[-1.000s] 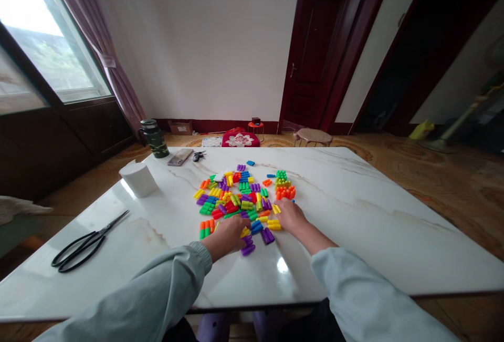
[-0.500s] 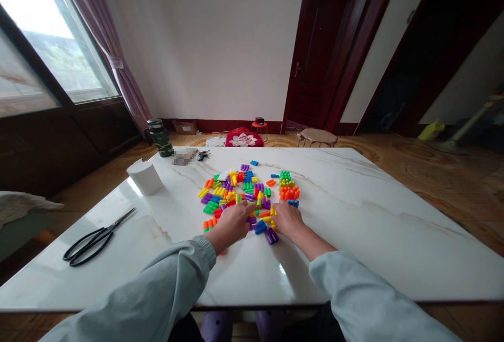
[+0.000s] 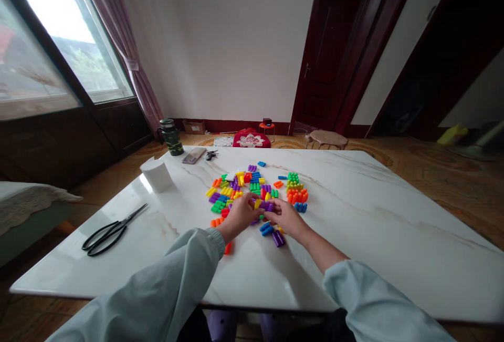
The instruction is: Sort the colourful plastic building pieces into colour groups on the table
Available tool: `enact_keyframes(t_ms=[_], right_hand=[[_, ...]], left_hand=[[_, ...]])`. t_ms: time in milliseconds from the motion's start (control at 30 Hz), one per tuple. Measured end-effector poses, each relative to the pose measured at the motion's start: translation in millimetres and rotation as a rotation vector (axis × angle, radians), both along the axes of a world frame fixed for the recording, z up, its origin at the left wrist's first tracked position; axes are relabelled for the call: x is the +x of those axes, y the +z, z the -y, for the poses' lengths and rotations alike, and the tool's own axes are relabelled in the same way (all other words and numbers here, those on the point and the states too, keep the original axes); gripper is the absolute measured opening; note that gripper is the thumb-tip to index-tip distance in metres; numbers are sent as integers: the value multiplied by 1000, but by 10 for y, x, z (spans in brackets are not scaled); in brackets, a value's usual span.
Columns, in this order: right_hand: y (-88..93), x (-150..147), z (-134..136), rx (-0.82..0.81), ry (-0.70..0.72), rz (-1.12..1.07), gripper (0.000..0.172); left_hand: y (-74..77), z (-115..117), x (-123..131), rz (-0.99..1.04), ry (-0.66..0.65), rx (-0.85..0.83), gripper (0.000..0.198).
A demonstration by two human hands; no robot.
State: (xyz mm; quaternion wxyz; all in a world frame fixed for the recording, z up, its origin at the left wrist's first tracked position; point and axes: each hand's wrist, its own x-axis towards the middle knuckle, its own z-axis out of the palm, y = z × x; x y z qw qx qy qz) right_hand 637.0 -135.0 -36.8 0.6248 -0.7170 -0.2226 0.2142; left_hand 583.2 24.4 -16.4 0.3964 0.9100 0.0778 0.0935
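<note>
Many colourful plastic building blocks (image 3: 231, 192) lie in a loose pile on the white marbled table. At the pile's near edge, my left hand (image 3: 239, 215) is closed, its fingertips pinching a yellow building block (image 3: 257, 204). Right beside it, my right hand (image 3: 289, 218) is closed on a purple building block (image 3: 268, 206). The two pieces meet or nearly touch; I cannot tell whether they are joined. Just below my right hand lie blue blocks (image 3: 266, 228) and a dark purple block (image 3: 278, 239). Green, olive, orange and blue blocks stand in rows (image 3: 296, 196) at the right.
Black-handled scissors (image 3: 114, 230) lie at the table's left. Behind them stand a white paper roll (image 3: 156, 175) and a camouflage bottle (image 3: 171, 138). A phone (image 3: 194, 155) and keys (image 3: 211, 155) lie near the far edge. A stool (image 3: 326, 138) stands beyond the table.
Both hands have come closer together, lifting a yellow and a purple block between them. The view has shifted, so the table's things sit a little farther right.
</note>
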Motion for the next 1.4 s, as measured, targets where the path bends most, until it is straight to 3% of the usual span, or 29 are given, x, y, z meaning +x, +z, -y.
enact_keyframes(t_ms=[333,467,533,667,733,833,967,1100,1167,1267,1400], right_hand=[[-150,69,25,-139,-66,153,23],[-180,109,43,-221,-157,251,16],[-195,131,59,-250,-177,278,13],[-203,163,90,-275,-245,301,18],[-179,161,98,-313,-300,334,24],[-126,143,96,-390,-316,415,26],[-56,109,88,-430,-254,489,21],[44,50,115,-539,-184,564,15],[80,9,129,-603,-48,611,16],[76,-64,110,-679,206,695,28],[18,-167,-3,-875,348,869,34]], left_hand=[[-110,-110,5,34,-70,-39,23],[-155,-185,59,110,-7,3,17],[-170,-232,88,143,20,-41,22],[-163,-348,112,210,74,-190,56],[-146,-421,98,208,123,-81,57],[-140,-546,54,100,134,205,45],[-199,-725,-15,-125,192,470,52],[-246,-862,-59,-211,264,503,45],[-244,-879,-66,-218,259,491,37],[-211,-810,-63,-202,219,473,29],[-128,-587,-52,-139,169,463,27]])
